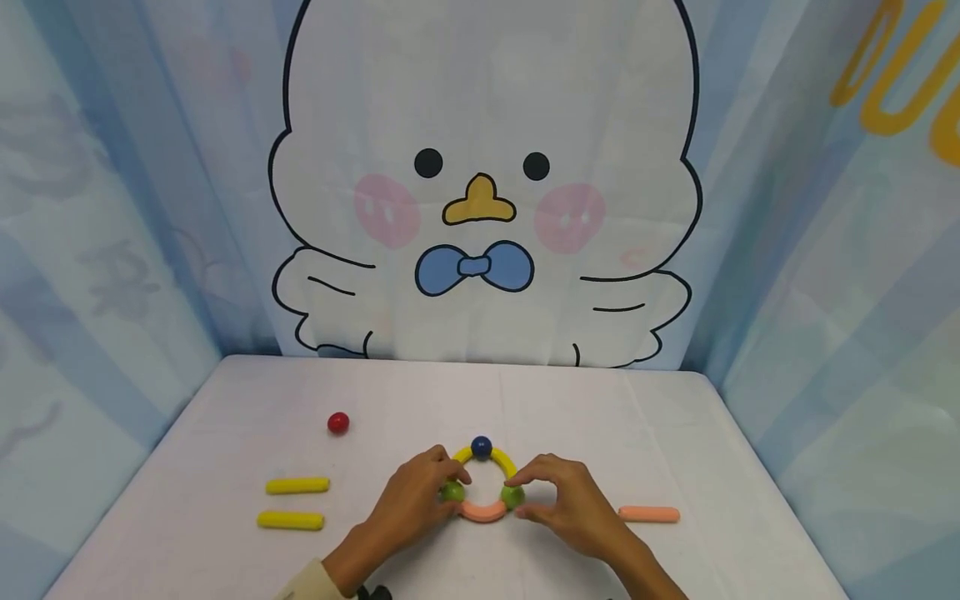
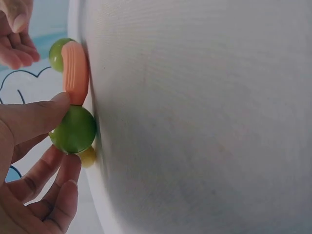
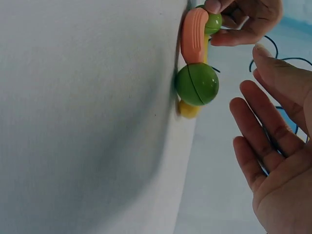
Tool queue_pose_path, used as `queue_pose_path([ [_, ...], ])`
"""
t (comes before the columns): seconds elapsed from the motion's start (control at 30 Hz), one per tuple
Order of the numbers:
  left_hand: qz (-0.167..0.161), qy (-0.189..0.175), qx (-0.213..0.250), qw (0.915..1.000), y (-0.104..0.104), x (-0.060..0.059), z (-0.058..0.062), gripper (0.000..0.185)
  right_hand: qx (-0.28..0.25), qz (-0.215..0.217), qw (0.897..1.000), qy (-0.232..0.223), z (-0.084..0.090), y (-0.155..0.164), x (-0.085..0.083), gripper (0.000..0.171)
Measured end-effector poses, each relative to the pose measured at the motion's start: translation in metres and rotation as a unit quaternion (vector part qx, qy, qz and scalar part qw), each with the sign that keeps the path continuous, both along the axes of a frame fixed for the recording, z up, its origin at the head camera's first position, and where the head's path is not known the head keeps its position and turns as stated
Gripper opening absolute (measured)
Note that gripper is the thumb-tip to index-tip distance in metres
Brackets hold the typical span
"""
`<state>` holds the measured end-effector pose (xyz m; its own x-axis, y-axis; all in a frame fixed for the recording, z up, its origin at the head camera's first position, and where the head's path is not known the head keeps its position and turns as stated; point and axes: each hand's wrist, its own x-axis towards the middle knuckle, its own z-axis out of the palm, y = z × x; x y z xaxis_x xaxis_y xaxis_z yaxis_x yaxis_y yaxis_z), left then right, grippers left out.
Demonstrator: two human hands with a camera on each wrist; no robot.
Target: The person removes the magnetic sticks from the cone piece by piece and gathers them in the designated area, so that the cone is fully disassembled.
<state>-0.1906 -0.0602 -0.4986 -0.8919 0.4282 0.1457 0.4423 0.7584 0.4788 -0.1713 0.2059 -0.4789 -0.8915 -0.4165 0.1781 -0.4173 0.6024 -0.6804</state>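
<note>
A ring of toy pieces lies on the table: a blue ball (image 1: pixel 482 447) at the far side, curved yellow rods (image 1: pixel 504 460) on both sides of it, two green balls and a curved orange rod (image 1: pixel 483 512) at the near side. My left hand (image 1: pixel 416 493) pinches the left green ball (image 2: pixel 74 129) between thumb and fingers, the thumb tip at the orange rod's end. Beside the right green ball (image 3: pixel 197 84) is my right hand (image 1: pixel 573 504), thumb and fingers spread apart, with a gap to the ball in the right wrist view.
To the left on the white table (image 1: pixel 187 467) lie two straight yellow rods, one farther (image 1: pixel 297 485) and one nearer (image 1: pixel 290 521). A red ball (image 1: pixel 338 423) sits farther back. A straight orange rod (image 1: pixel 649 514) lies to the right. Printed curtains (image 1: pixel 480 317) stand around the table.
</note>
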Motion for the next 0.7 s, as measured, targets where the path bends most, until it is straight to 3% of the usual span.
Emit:
queue_pose_path([
  [0.33,-0.016,-0.048,0.039,0.9980,-0.004,0.001,0.003,0.031,0.048,0.027,0.998,0.003,-0.008,-0.024,-0.010,0.025],
  [0.7,-0.028,-0.059,0.049,0.9966,-0.004,0.001,0.001,0.032,0.094,0.070,0.993,-0.008,-0.016,-0.036,-0.018,0.022],
])
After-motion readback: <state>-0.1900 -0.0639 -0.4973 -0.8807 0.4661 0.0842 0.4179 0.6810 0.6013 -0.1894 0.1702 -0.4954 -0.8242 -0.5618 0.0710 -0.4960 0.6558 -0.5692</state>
